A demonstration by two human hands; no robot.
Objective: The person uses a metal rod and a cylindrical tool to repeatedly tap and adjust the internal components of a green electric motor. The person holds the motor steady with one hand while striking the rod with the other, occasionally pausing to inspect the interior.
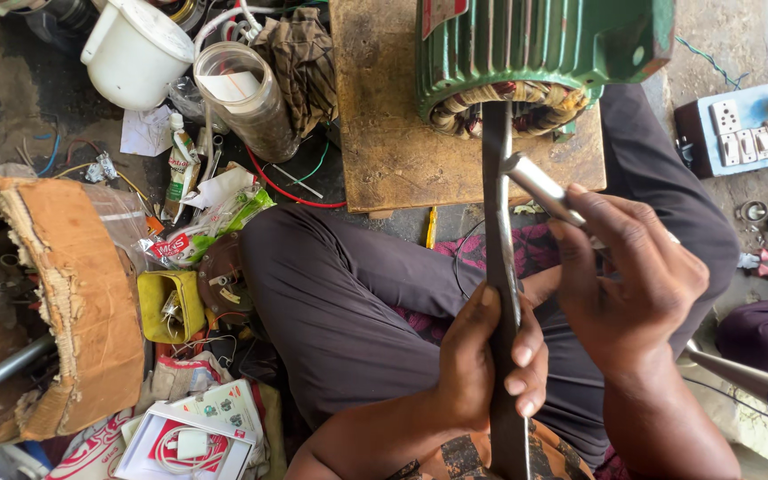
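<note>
- Currently, the left hand (482,356) is gripping a flat metal bar (500,267), its tip entering the green motor's (535,53) windings on the wooden board (384,133).
- Right hand (637,280) is clasping a metal rod (540,187) against the bar; windings still seated.

I hold a long, flat, dark metal bar (498,231) upright in my left hand (482,364), its far end pushed into the copper windings of the green ribbed motor stator (535,44). My right hand (633,284) grips a silvery metal rod (540,187), its tip touching the bar just below the stator.
</note>
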